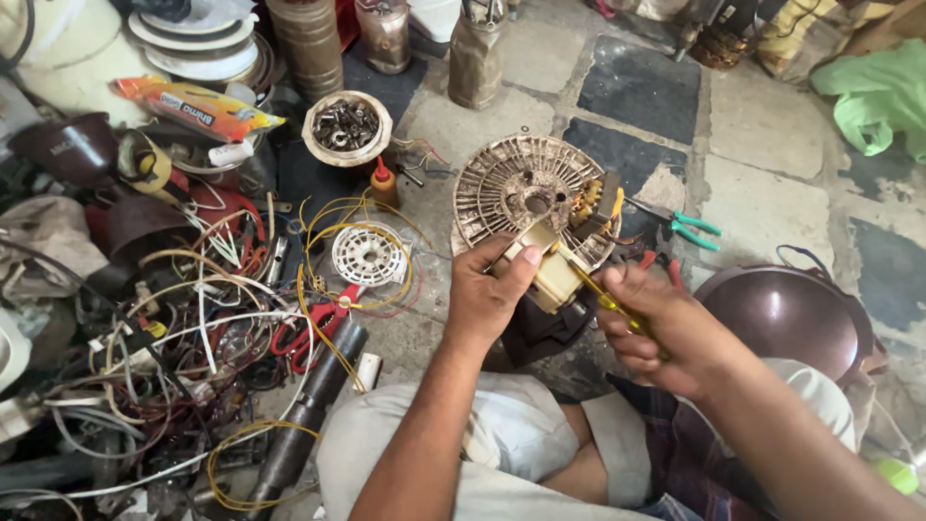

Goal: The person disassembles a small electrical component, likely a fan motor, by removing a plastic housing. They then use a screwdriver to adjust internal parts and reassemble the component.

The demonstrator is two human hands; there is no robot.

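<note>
**Both hands raised and closed, forearms converging**

The left hand [482, 294] sits upright, its fingers [521, 265] curled forward and thumb pressed in a pinch. The right hand [666, 328] lies lower and to the side, knuckles up, clenched in a fist-like grip. Both bare forearms reach up from the lap, legs folded beneath.

stone floor [762, 125] | wire tangle [174, 328] | pliers [690, 229] | bowl of nuts [346, 126]

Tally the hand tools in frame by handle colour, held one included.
Yellow-handled screwdriver, in the right hand: 1
Green-handled pliers, on the floor: 1
Red-handled cutters, among the wires: 1
Total: 3
</note>
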